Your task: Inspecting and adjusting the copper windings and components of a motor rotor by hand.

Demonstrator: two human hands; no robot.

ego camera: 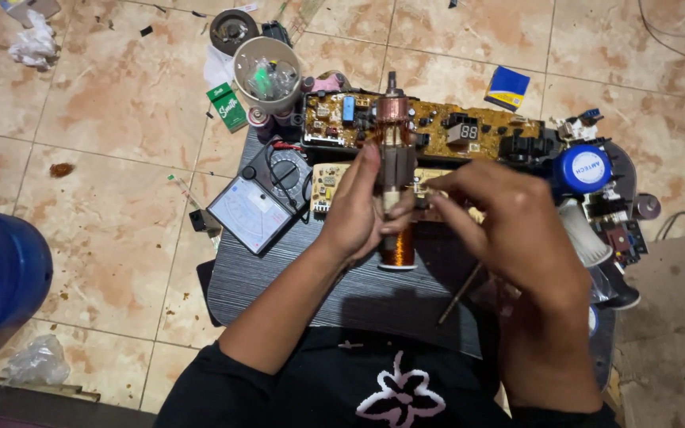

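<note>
Left hand point(356, 212) wrapped around a motor armature point(394, 150), centre of frame, held upright over the small dark table point(279, 285), commutator end up, so the windings face the person. Right hand point(509, 230) pinched narrow, fingertips point(438, 190) just beside the armature's core, seemingly on a fine wire; too thin to confirm. A thin rod point(460, 295) pokes out below the right hand; whether it's gripped, cannot tell. Copper wire spool point(399, 252) stands on the table right under the left hand, touching or nearly so.

Around: long brown circuit board point(469, 127) behind the armature, upper centre. Analog multimeter point(267, 198) left of the hands. Clear cup point(267, 75) with small parts, upper left of the table. Blue-capped can point(584, 169) at right. Blue jug point(1, 269) at far left on the tiled floor point(105, 119). Cluttered table leaves little free room; board and spool crowd the hands.
</note>
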